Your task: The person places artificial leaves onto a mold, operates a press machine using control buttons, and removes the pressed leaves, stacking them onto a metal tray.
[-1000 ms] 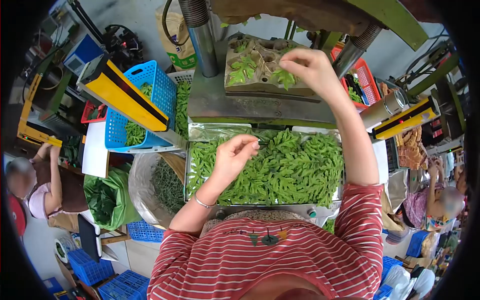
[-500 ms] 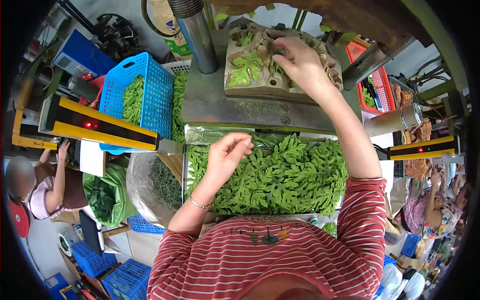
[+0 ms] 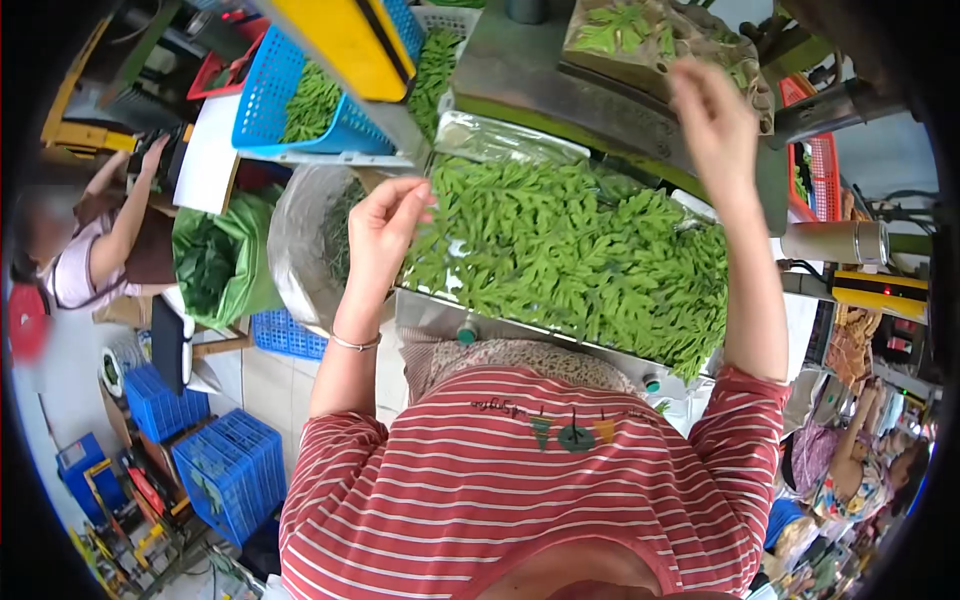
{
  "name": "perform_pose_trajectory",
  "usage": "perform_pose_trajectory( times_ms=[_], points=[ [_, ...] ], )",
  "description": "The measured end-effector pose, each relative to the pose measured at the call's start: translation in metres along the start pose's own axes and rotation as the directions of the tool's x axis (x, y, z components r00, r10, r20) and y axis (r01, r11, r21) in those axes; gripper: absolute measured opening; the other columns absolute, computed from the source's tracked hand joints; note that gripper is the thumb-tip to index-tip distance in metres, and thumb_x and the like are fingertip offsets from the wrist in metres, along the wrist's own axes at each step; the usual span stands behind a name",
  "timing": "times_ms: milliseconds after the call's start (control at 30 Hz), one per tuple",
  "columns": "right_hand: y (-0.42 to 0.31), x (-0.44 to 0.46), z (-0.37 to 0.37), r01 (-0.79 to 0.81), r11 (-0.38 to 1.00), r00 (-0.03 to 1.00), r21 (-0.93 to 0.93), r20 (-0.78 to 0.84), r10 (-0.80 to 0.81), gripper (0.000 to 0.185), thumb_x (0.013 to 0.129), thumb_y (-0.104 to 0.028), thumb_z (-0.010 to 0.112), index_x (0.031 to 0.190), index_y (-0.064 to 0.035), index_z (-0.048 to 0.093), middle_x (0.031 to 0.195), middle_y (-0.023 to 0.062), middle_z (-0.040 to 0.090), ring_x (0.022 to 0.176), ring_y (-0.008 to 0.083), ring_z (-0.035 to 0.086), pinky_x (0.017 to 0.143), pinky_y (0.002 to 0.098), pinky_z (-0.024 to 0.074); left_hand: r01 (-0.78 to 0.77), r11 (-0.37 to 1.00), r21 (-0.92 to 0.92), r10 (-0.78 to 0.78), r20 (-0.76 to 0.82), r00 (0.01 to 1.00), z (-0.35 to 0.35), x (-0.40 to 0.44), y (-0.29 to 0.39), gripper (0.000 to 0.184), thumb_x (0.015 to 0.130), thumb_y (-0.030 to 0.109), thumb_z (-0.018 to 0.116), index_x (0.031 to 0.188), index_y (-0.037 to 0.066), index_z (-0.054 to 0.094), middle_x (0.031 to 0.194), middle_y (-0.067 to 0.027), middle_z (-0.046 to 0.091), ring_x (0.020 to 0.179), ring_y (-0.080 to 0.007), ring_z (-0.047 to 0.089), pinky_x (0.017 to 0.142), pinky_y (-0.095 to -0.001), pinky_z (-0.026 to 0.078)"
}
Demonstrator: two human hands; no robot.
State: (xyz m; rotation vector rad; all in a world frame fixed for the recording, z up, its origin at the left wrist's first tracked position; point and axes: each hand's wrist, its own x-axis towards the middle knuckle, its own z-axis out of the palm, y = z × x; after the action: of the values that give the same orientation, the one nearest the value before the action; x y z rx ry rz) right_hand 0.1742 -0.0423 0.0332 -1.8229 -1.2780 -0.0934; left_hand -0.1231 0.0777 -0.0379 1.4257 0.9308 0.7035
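Note:
Green lobed leaves point(image 3: 570, 250) lie heaped in a metal tray in front of me. My left hand point(image 3: 385, 225) is raised at the tray's left end, thumb and fingertips pressed together; anything between them is too small to make out. My right hand point(image 3: 715, 120) is up beside the front edge of a patterned metal mould point(image 3: 625, 62), its fingers bent and blurred. Whether it holds anything I cannot tell. A green leaf point(image 3: 612, 28) lies on the mould, which rests on the dark metal press bed point(image 3: 510, 70).
At the upper left, a blue basket point(image 3: 268, 98) holds more leaves, below a yellow bar point(image 3: 345, 40). Beside the tray stand a clear plastic bag point(image 3: 300, 240) and a green sack point(image 3: 255, 250). A red basket point(image 3: 825, 170) is at right. Co-workers are visible at both sides.
The view has swung, so the mould now sits at the upper right. My right hand has drawn back from over the mould to its front edge. My left hand has shifted toward the tray's left end.

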Motion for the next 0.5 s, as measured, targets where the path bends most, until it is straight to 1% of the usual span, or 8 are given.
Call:
perform_pose_trajectory(
  times_ms=[33,67,133,167,200,233,300,500],
  points=[
    [-0.008,-0.019,0.010,0.021,0.998,0.996,-0.053,0.084,-0.017,0.022,0.083,-0.008,0.058,0.104,-0.0035,0.063,0.087,0.0046,0.066,0.068,0.0105,0.057,0.057,0.0216,0.0438,-0.083,0.988,0.128,0.081,0.019,0.996,-0.006,-0.006,-0.009,0.014,0.082,0.007,0.062,0.095,0.001,0.064,0.077,-0.0057,0.065,0.064,-0.0117,0.059,0.054,-0.0213,0.044],
    [-0.023,-0.035,0.021,0.037,0.996,0.975,-0.083,0.222,-0.018,0.020,0.084,-0.008,0.057,0.102,-0.0018,0.063,0.090,0.0049,0.066,0.069,0.0119,0.058,0.061,0.0235,0.0483,-0.167,0.953,0.252,0.159,0.051,0.986,-0.011,-0.013,-0.019,0.015,0.082,0.008,0.062,0.094,0.001,0.063,0.077,-0.0058,0.064,0.063,-0.0127,0.059,0.054,-0.0225,0.044],
    [-0.017,-0.067,0.055,0.207,0.978,0.925,-0.033,0.334,-0.184,0.019,0.084,-0.008,0.057,0.100,0.0009,0.061,0.091,0.0073,0.065,0.070,0.0141,0.059,0.066,0.0274,0.0529,-0.335,0.816,0.471,0.303,0.144,0.942,-0.015,-0.020,-0.034,0.015,0.081,0.008,0.062,0.094,0.001,0.063,0.077,-0.0059,0.063,0.061,-0.0148,0.058,0.054,-0.0249,0.044],
    [-0.022,-0.074,0.065,0.259,0.962,0.888,-0.085,0.412,-0.203,0.017,0.083,-0.007,0.057,0.097,0.0022,0.060,0.091,0.0091,0.064,0.071,0.0170,0.060,0.068,0.0297,0.0544,-0.342,0.814,0.469,0.314,0.140,0.939,-0.016,-0.022,-0.036,0.015,0.081,0.008,0.062,0.094,0.001,0.063,0.077,-0.0059,0.063,0.061,-0.0148,0.058,0.054,-0.0249,0.044],
    [-0.029,-0.078,0.074,0.311,0.941,0.847,-0.131,0.488,-0.211,0.016,0.083,-0.007,0.056,0.094,0.0036,0.058,0.091,0.0108,0.063,0.072,0.0198,0.061,0.070,0.0320,0.0558,-0.353,0.778,0.521,0.318,0.158,0.935,-0.014,-0.022,-0.038,0.016,0.080,0.009,0.062,0.094,0.002,0.063,0.077,-0.0063,0.063,0.061,-0.0167,0.058,0.054,-0.0264,0.044],
    [-0.035,-0.080,0.082,0.318,0.939,0.847,-0.134,0.484,-0.218,0.016,0.083,-0.007,0.056,0.094,0.0036,0.058,0.091,0.0108,0.063,0.072,0.0198,0.061,0.070,0.0320,0.0558,-0.361,0.738,0.570,0.321,0.175,0.931,-0.011,-0.021,-0.039,0.017,0.079,0.009,0.063,0.094,0.002,0.063,0.077,-0.0067,0.063,0.061,-0.0187,0.057,0.055,-0.0280,0.044],
    [-0.044,-0.079,0.098,0.198,0.943,0.725,-0.268,0.687,0.043,0.013,0.081,-0.007,0.058,0.089,0.0025,0.056,0.087,0.0121,0.063,0.068,0.0257,0.061,0.063,0.0347,0.0547,-0.370,0.652,0.662,0.317,0.205,0.926,-0.005,-0.021,-0.042,0.018,0.078,0.010,0.063,0.095,0.003,0.063,0.078,-0.0074,0.062,0.060,-0.0226,0.057,0.056,-0.0311,0.045],
    [-0.069,-0.097,0.124,0.238,0.934,0.722,-0.268,0.692,0.015,0.010,0.079,-0.007,0.059,0.083,0.0015,0.055,0.077,0.0114,0.061,0.058,0.0268,0.057,0.056,0.0360,0.0517,-0.369,0.706,0.604,0.252,0.272,0.929,0.003,-0.027,-0.053,0.020,0.077,0.008,0.063,0.096,0.002,0.063,0.078,-0.0065,0.060,0.060,-0.0190,0.054,0.057,-0.0280,0.044]
  ],
)
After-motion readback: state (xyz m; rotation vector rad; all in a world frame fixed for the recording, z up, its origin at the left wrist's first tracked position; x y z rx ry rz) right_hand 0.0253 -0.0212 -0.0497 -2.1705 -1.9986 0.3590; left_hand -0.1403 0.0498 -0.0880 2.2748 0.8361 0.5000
